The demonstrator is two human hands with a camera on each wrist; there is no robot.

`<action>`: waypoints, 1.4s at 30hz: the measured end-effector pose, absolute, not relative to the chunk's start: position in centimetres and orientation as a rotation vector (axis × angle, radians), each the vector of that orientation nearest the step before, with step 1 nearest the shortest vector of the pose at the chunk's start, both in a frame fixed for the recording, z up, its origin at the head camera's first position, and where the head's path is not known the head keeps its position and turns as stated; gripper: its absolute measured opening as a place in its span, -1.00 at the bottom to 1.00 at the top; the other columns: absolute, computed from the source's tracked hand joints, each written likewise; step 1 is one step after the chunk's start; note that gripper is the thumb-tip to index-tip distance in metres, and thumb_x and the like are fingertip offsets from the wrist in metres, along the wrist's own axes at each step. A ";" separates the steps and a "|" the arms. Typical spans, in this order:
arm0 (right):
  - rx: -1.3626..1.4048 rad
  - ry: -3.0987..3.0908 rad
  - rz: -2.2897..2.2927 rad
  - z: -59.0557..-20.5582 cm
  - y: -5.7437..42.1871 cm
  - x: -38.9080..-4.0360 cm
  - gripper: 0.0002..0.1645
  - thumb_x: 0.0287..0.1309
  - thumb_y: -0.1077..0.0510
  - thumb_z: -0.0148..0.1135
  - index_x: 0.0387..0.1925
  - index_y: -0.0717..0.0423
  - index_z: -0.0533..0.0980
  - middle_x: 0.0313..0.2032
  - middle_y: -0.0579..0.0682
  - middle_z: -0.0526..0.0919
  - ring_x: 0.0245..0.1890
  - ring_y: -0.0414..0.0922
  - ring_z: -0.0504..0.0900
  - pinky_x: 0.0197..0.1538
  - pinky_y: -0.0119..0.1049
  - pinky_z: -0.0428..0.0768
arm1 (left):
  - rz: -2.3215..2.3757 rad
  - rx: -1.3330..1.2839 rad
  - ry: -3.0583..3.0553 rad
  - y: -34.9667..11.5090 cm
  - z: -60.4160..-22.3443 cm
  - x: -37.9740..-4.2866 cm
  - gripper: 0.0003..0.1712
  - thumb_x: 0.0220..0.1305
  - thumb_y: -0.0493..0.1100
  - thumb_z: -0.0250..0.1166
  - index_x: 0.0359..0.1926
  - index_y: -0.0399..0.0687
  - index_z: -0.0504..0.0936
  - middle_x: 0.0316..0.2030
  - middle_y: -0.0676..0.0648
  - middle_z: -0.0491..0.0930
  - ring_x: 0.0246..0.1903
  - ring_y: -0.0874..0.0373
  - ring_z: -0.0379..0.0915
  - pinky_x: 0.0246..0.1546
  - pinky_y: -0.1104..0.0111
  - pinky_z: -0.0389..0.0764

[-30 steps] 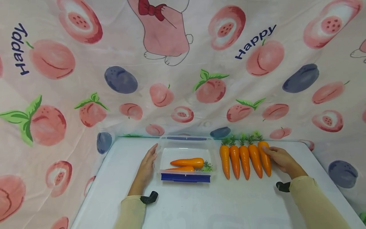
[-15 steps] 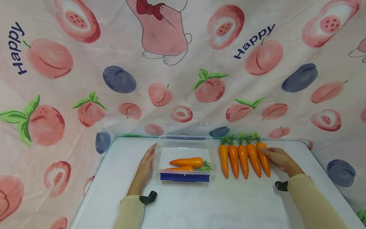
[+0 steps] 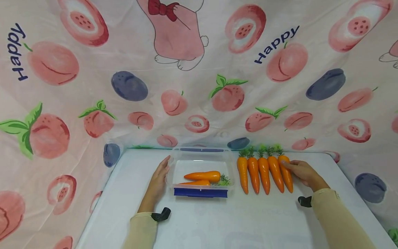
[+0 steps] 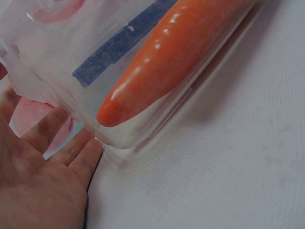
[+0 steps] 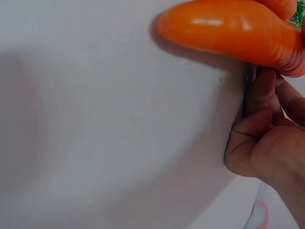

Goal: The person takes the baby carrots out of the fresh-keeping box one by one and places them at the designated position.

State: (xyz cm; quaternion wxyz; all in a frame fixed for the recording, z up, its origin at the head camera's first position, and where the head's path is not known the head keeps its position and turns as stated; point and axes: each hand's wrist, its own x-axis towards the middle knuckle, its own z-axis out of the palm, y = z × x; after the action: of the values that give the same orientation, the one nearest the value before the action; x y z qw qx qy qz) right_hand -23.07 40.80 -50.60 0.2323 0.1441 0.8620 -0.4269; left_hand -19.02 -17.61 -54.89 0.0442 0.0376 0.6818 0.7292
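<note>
My left hand (image 3: 158,181) lies along the left wall of a clear plastic box (image 3: 186,166), its fingers straight against the side. Inside the box are two orange carrots (image 3: 203,176) with green tops; the tip of one carrot (image 4: 147,71) shows through the wall in the left wrist view. To the right, several carrots stand side by side in a row, tops away from me. My right hand (image 3: 308,173) pinches the rightmost carrot (image 3: 287,178) near its thick end, thumb over it. In the right wrist view the fingers (image 5: 267,90) are curled beside this carrot (image 5: 228,28).
A blue latch flap (image 3: 200,193) hangs at the box's front, and another blue strip (image 3: 201,150) runs along its back edge. The other carrots (image 3: 263,174) lie between the box and my right hand. A fruit-printed cloth (image 3: 199,103) rises behind the white table (image 3: 199,224).
The head view has shifted slightly. Both hands keep their places, the left at the box and the right at the rightmost carrot.
</note>
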 end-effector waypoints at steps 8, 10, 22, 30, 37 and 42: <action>0.379 2.391 -1.143 -50.5 40.7 -23.0 0.33 0.35 -0.50 -0.01 0.49 0.58 -0.13 0.47 0.58 -0.05 0.44 0.46 0.06 0.49 0.35 0.13 | 2.226 0.125 2.084 -17.7 -55.0 -19.1 -0.39 0.62 0.04 -0.05 0.59 0.17 0.15 0.60 -0.04 0.07 0.59 -0.02 -0.03 0.57 -0.04 0.07; 0.375 2.400 -1.136 -50.5 40.6 -22.9 0.33 0.33 -0.51 0.00 0.49 0.59 -0.11 0.46 0.57 -0.02 0.43 0.46 0.09 0.48 0.35 0.14 | 2.224 0.127 2.087 -17.7 -55.0 -19.1 -0.39 0.62 0.04 -0.05 0.59 0.16 0.15 0.60 -0.04 0.07 0.59 -0.03 -0.03 0.57 -0.05 0.07; 0.339 2.423 -1.107 -50.4 40.9 -22.6 0.38 0.28 -0.54 0.03 0.46 0.63 -0.06 0.44 0.60 0.03 0.41 0.47 0.11 0.46 0.35 0.19 | 2.258 0.142 2.050 -17.7 -55.2 -19.2 -0.39 0.63 -0.03 -0.07 0.59 0.08 0.14 0.61 -0.10 0.03 0.59 -0.06 -0.05 0.57 -0.06 0.04; 0.315 2.427 -1.052 -50.0 40.9 -22.4 0.37 0.31 -0.53 0.01 0.46 0.63 -0.10 0.45 0.61 -0.01 0.42 0.50 0.07 0.45 0.40 0.15 | 2.222 0.126 2.094 -17.7 -55.3 -19.2 -0.40 0.62 0.03 -0.05 0.58 0.18 0.17 0.60 -0.04 0.06 0.60 -0.01 -0.07 0.59 -0.03 0.01; 0.306 2.432 -1.001 -50.0 41.7 -22.3 0.37 0.31 -0.54 -0.01 0.48 0.61 -0.11 0.45 0.61 -0.02 0.41 0.51 0.07 0.43 0.44 0.13 | 2.206 0.123 2.108 -17.8 -55.4 -19.2 -0.40 0.62 0.05 -0.06 0.58 0.21 0.17 0.60 -0.03 0.05 0.60 0.00 -0.10 0.60 -0.04 -0.02; 0.283 2.444 -1.021 -49.8 41.8 -22.2 0.27 0.34 -0.50 0.00 0.46 0.57 -0.01 0.42 0.58 0.08 0.38 0.47 0.14 0.43 0.43 0.16 | 2.214 0.127 2.096 -17.9 -55.4 -19.3 -0.41 0.63 0.04 -0.06 0.58 0.22 0.18 0.60 -0.02 0.07 0.60 0.00 -0.07 0.59 -0.04 0.00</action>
State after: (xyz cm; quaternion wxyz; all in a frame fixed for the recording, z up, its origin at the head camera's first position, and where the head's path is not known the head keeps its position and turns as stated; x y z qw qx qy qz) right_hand -22.18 41.76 -49.81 0.2365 0.1032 0.8914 -0.3725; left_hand -19.29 -17.86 -55.43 0.0453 0.0416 0.6862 0.7248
